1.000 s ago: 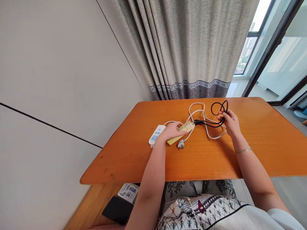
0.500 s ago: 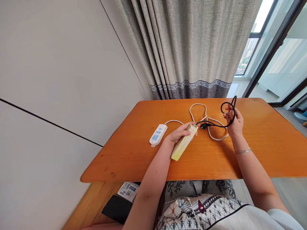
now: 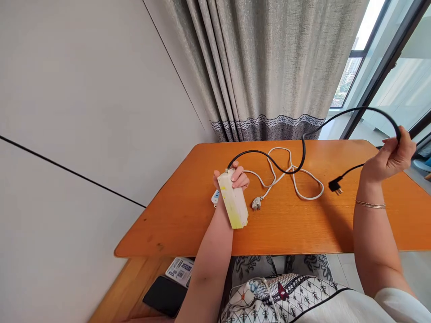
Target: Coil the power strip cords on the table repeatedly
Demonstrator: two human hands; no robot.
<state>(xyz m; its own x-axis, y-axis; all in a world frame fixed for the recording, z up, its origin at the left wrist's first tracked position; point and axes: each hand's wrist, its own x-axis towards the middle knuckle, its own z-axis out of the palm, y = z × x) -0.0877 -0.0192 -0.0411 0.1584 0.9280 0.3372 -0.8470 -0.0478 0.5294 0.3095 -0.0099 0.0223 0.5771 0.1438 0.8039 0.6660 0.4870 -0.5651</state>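
My left hand (image 3: 239, 177) is wrapped round a worn, off-white and yellow block-shaped power strip (image 3: 234, 202), held tilted above the wooden table. A black cable (image 3: 303, 148) comes out of its top and curves to the right. Up at the right, my right hand (image 3: 397, 154) pinches that cable. The black plug (image 3: 336, 185) dangles below and left of my right hand. On the table lies a white cable (image 3: 308, 197) in loops, its white plug (image 3: 256, 203) just right of the block. A small white power strip (image 3: 214, 197) is mostly hidden behind my left hand and wrist.
The orange-brown wooden table (image 3: 182, 215) has its front edge close to my body. Behind it hangs a grey curtain (image 3: 269, 67), with a wall on the left and a glass door on the right. A black object (image 3: 164, 295) and a printed box (image 3: 180, 270) lie lower left.
My right hand has moved far right and up, drawing out the black cable and plug. My left hand has moved left and turned the block. The white plug has come into view.
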